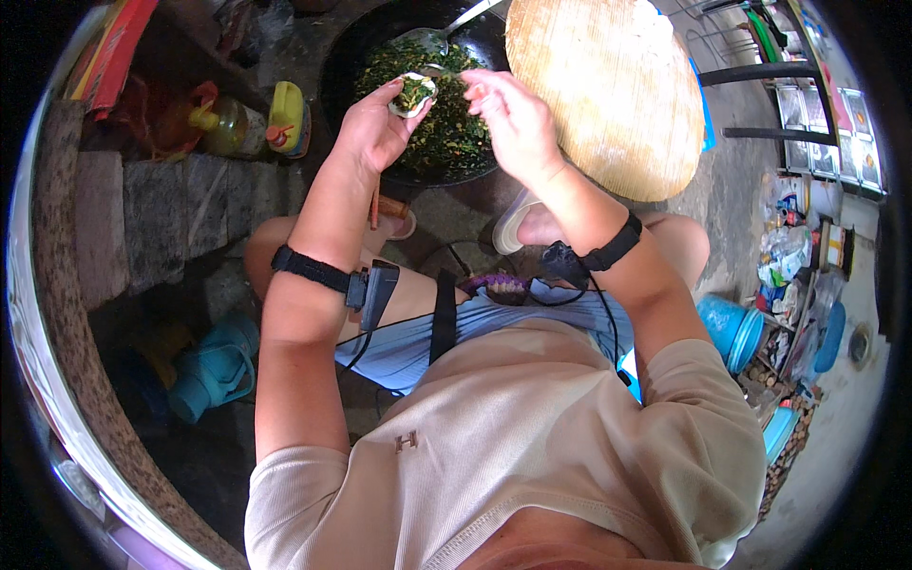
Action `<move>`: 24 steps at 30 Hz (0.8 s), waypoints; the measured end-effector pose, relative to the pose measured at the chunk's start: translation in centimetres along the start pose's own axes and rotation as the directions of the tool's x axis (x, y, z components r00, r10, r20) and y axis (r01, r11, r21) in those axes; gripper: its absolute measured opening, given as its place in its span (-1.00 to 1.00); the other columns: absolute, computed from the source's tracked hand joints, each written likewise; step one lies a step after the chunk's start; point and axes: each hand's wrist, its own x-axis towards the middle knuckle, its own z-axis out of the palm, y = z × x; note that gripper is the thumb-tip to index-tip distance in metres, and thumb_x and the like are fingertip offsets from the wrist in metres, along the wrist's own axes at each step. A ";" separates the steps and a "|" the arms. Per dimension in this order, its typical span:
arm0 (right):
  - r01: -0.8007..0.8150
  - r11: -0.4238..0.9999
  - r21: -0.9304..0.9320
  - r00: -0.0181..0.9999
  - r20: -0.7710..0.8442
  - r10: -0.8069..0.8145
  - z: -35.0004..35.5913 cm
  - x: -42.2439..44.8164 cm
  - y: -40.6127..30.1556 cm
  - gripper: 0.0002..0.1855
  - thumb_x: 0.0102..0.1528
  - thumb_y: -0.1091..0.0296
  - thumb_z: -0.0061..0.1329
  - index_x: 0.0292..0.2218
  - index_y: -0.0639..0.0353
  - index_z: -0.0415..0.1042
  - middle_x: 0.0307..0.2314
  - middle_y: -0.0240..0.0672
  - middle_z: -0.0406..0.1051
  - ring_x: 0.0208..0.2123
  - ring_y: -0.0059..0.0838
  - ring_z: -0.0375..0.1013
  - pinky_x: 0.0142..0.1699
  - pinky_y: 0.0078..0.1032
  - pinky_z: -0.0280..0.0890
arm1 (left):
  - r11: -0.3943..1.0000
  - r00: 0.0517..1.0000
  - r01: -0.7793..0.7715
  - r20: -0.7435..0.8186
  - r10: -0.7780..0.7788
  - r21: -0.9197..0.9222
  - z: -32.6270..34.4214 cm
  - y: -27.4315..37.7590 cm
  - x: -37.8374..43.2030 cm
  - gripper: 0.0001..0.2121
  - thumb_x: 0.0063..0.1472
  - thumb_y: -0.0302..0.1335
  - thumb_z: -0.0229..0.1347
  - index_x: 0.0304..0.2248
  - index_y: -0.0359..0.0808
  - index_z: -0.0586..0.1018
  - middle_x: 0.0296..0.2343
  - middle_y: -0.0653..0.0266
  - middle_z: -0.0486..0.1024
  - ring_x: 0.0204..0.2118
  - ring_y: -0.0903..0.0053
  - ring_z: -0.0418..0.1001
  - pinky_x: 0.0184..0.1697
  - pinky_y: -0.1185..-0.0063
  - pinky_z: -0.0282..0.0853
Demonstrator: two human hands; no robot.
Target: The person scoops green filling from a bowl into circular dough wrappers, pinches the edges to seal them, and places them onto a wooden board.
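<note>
My left hand [377, 128] holds a round dough wrapper [413, 95] with chopped green filling on it, above a large black wok [335, 85]. In my right hand [509, 117] is a small metal spoon [433, 70], its bowl at the wrapper's upper edge. Chopped greens with yellow bits [449, 142] fill much of the wok below both hands. A metal ladle or turner [472, 14] rests in the wok, its handle pointing to the upper right. Right of the wok lies a round slatted tray [605, 107], dusted white, with pale pieces at its brightly lit top edge.
Left of the wok stand a yellow bottle [288, 117] and a clear oil jug [231, 128]. A wooden-handled tool [392, 206] lies near my foot. A blue thermos or jug [214, 367] is at lower left. At right are a black rack [776, 135] and a blue bucket [730, 331].
</note>
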 end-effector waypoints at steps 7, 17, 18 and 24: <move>-0.475 0.471 0.743 0.787 0.119 0.606 -1.9 1.9 1.7 -0.77 0.16 0.44 -0.36 -0.25 0.40 0.27 -0.54 -0.40 0.21 -0.56 -0.66 0.15 -0.45 -0.73 0.13 | 0.997 0.999 -0.001 0.035 -0.002 0.074 0.6 0.0 -0.3 -0.80 0.22 -0.51 -0.21 -0.22 -0.47 0.28 -0.23 0.04 0.33 -0.19 0.34 0.38 -0.07 0.48 0.38; -0.317 0.946 0.065 0.948 -0.018 0.319 -0.7 1.9 2.0 -0.74 0.15 0.32 -0.31 -0.35 0.25 0.40 -0.58 -0.42 0.35 -0.55 -0.68 0.31 -0.41 -0.67 0.25 | 0.989 0.995 -0.001 0.094 -0.013 0.145 1.0 -0.2 -0.4 -0.70 0.23 -0.39 -0.20 -0.19 -0.50 0.27 -0.23 0.02 0.33 -0.20 0.34 0.38 -0.10 0.46 0.38; -0.318 0.946 0.065 0.947 -0.019 0.319 -0.7 1.9 1.8 -0.74 0.15 0.32 -0.31 -0.35 0.25 0.40 -0.58 -0.42 0.35 -0.55 -0.68 0.31 -0.41 -0.67 0.25 | 0.989 0.995 0.000 0.095 -0.014 0.146 1.1 -0.2 -0.5 -0.70 0.23 -0.39 -0.20 -0.19 -0.50 0.27 -0.23 0.02 0.33 -0.20 0.34 0.38 -0.10 0.46 0.38; -0.231 0.973 -0.025 0.973 0.002 0.231 0.2 1.9 1.6 -0.76 0.18 0.33 -0.33 -0.33 0.23 0.37 -0.57 -0.46 0.31 -0.52 -0.72 0.26 -0.40 -0.73 0.22 | 0.992 0.990 0.046 0.129 -0.061 0.114 1.7 0.1 -0.8 -0.53 0.24 -0.21 -0.25 -0.10 -0.54 0.20 -0.23 0.01 0.31 -0.16 0.31 0.33 -0.05 0.43 0.29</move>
